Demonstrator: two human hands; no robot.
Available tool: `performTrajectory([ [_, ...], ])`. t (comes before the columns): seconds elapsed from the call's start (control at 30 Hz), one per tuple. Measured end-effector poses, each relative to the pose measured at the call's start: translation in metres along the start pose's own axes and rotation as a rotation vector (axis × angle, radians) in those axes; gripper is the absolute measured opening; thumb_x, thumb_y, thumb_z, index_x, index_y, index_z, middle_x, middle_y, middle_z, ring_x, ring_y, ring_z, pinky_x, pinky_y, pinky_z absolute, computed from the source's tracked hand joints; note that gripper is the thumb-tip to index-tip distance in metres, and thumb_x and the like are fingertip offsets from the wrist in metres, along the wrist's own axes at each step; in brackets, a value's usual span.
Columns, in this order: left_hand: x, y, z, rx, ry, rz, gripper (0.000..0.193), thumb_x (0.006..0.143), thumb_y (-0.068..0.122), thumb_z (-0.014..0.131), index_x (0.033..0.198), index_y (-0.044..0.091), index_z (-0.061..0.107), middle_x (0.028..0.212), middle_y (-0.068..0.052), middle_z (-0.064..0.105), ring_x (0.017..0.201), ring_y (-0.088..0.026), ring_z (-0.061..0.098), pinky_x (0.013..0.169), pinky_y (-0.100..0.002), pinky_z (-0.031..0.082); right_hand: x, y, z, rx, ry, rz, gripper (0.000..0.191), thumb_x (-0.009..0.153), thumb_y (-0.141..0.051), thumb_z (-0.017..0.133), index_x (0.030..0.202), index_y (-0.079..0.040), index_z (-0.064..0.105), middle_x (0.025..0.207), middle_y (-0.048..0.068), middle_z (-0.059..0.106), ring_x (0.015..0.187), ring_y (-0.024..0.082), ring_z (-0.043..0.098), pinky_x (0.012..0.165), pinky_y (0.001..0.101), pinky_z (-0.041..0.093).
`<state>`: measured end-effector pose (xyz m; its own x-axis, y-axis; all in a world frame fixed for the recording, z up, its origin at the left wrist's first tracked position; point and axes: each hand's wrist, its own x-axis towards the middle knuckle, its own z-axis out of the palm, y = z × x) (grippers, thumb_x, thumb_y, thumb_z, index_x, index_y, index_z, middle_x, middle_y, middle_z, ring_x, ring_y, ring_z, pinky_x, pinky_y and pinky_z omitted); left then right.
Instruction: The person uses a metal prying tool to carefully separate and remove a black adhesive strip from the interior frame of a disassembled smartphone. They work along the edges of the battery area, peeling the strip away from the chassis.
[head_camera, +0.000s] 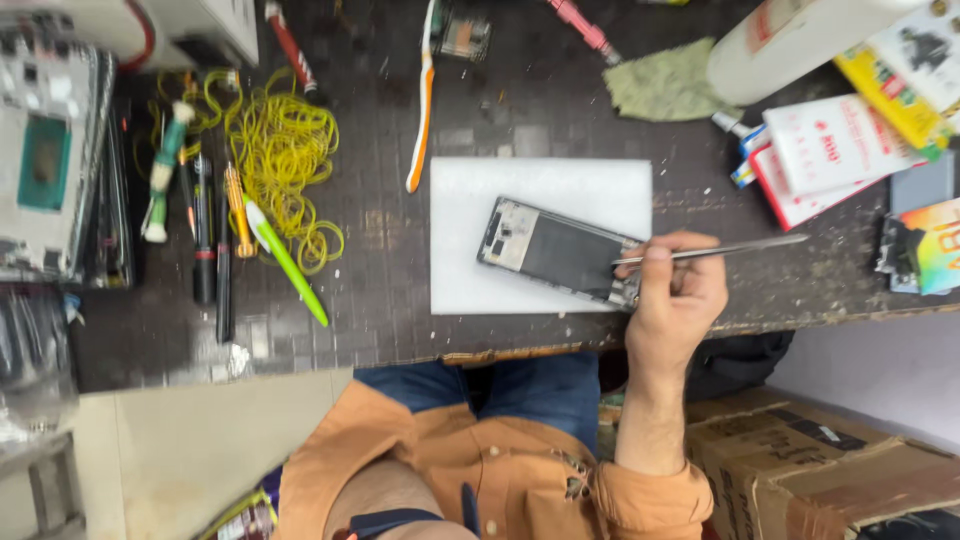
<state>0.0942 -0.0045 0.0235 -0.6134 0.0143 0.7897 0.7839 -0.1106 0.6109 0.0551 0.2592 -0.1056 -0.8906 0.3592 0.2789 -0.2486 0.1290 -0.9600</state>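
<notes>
An opened phone (556, 250) is lying tilted on a white mat (470, 215) near the middle of a dark, scuffed desk (380, 320). One hand (678, 295), which side cannot be told in this upside-down view, is resting at the phone's right end, its fingers (655, 262) clamped together on thin metal tweezers (720, 250) whose tips are touching the phone's edge. The other hand is not showing.

The mat is sitting just inside the desk's near edge, which is running above the person's orange shirt (480, 470) and blue trousers (530, 385). A toothbrush (424, 100) is lying just beside the mat's left corner. Farther left, a green pen (285, 262), several screwdrivers (205, 235) and a heap of yellow rubber bands (285, 150) are spreading out, with stacked phone parts (50, 160) at the far left edge. A green cloth (665, 85), a white bottle (790, 40) and red-and-white boxes (830, 155) are crowding the right side. Bare desk is showing left of and below the mat. A cardboard box (820, 470) is standing on the floor beneath.
</notes>
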Motion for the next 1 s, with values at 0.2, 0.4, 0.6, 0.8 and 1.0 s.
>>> performTrajectory([
  [0.2, 0.004, -0.004, 0.021, 0.175, 0.07, -0.155, 0.047, 0.092, 0.023, 0.073, 0.127, -0.003, 0.055, 0.114, -0.016, 0.066, 0.099, -0.034, 0.066, 0.086, -0.041, 0.052, 0.005, -0.009, -0.006, 0.012, 0.009, 0.011, 0.005, 0.107, -0.004, 0.059, 0.11, -0.001, 0.056, 0.094, 0.01, 0.07, 0.08, 0.012, 0.066, 0.076, 0.0255, 0.057],
  [0.4, -0.019, -0.058, 0.027, 0.895, -0.06, -0.643, 0.057, 0.089, 0.024, 0.077, 0.131, -0.006, 0.052, 0.119, -0.021, 0.063, 0.105, -0.039, 0.061, 0.09, -0.045, 0.049, 0.004, -0.008, -0.008, 0.008, 0.003, 0.012, 0.004, 0.107, -0.002, 0.058, 0.109, 0.0, 0.056, 0.093, 0.01, 0.07, 0.079, 0.012, 0.067, 0.075, 0.0257, 0.058],
  [0.6, -0.055, -0.065, 0.035, 0.937, -0.054, -0.75, 0.064, 0.09, 0.024, 0.074, 0.14, -0.007, 0.047, 0.126, -0.021, 0.059, 0.112, -0.041, 0.057, 0.095, -0.048, 0.047, 0.002, -0.002, -0.004, -0.016, -0.014, -0.006, 0.004, 0.11, -0.002, 0.058, 0.112, 0.0, 0.055, 0.094, 0.01, 0.068, 0.08, 0.013, 0.066, 0.077, 0.0259, 0.057],
  [0.8, -0.053, -0.061, 0.026, 0.809, -0.093, -1.124, 0.058, 0.085, 0.03, 0.077, 0.131, 0.004, 0.054, 0.117, -0.015, 0.059, 0.105, -0.038, 0.061, 0.083, -0.048, 0.049, -0.003, -0.003, -0.003, 0.004, -0.027, -0.02, 0.006, 0.11, -0.003, 0.059, 0.113, 0.0, 0.055, 0.095, 0.011, 0.068, 0.08, 0.014, 0.066, 0.077, 0.0261, 0.057],
  [1.0, -0.054, -0.047, 0.023, 0.921, -0.105, -0.969, 0.058, 0.082, 0.023, 0.079, 0.13, 0.002, 0.054, 0.113, -0.016, 0.059, 0.109, -0.038, 0.055, 0.093, -0.048, 0.045, -0.01, 0.0, -0.011, 0.007, -0.096, -0.015, 0.012, 0.109, -0.009, 0.062, 0.112, 0.0, 0.055, 0.095, 0.012, 0.07, 0.081, 0.014, 0.068, 0.076, 0.0268, 0.059],
])
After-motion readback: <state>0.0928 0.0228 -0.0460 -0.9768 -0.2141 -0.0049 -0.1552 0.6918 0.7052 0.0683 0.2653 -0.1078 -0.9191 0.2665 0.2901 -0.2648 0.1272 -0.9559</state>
